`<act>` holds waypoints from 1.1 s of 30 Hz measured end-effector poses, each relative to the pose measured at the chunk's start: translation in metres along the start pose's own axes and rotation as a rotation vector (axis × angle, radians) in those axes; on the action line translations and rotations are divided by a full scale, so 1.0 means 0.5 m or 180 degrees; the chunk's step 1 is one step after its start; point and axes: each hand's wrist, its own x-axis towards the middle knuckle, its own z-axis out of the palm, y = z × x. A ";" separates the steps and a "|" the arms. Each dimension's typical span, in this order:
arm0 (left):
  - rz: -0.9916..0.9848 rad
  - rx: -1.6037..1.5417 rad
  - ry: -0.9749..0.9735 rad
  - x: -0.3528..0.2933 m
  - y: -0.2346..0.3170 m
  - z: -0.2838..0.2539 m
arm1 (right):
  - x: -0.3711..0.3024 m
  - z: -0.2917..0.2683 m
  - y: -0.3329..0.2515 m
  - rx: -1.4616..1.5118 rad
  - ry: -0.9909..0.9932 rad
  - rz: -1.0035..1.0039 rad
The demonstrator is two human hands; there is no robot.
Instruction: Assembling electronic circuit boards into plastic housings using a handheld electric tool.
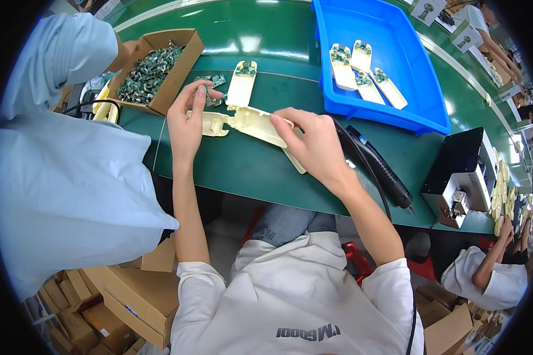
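Observation:
My right hand (314, 139) grips a cream plastic shell half (256, 125) between thumb and fingers, tilted just above the green bench. My left hand (186, 115) is pinched around a small green circuit board (206, 99), partly covered by the fingers. Beside that hand lies another cream shell (214, 125), close against the held one. A further cream piece (294, 161) shows under my right hand. Beyond both hands rests a cream shell with a circuit board (240, 84) in its far end. Loose circuit boards (215, 79) lie behind my left fingers.
A cardboard box (189, 56) full of circuit boards stands at left, beside a co-worker's blue sleeve (77, 47). At far right is a blue tray (417, 71) with several fitted shells. Right of my hand lie a black electric screwdriver (382, 174) with its cable and a boxy device (462, 177).

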 end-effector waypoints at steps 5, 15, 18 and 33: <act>-0.0209 -0.1106 0.0102 -0.023 0.026 0.018 | -0.003 0.011 -0.011 0.0654 0.0144 0.0237; 0.0038 -0.1840 0.0323 -0.056 0.030 0.028 | -0.006 0.011 -0.013 0.0549 -0.0239 0.0181; 0.1578 0.0065 0.0538 -0.073 0.040 0.021 | -0.002 0.019 0.004 0.0232 -0.0044 -0.0310; 0.0208 0.1554 0.0228 -0.154 0.097 0.053 | 0.009 -0.021 -0.005 0.2838 -0.0178 0.0278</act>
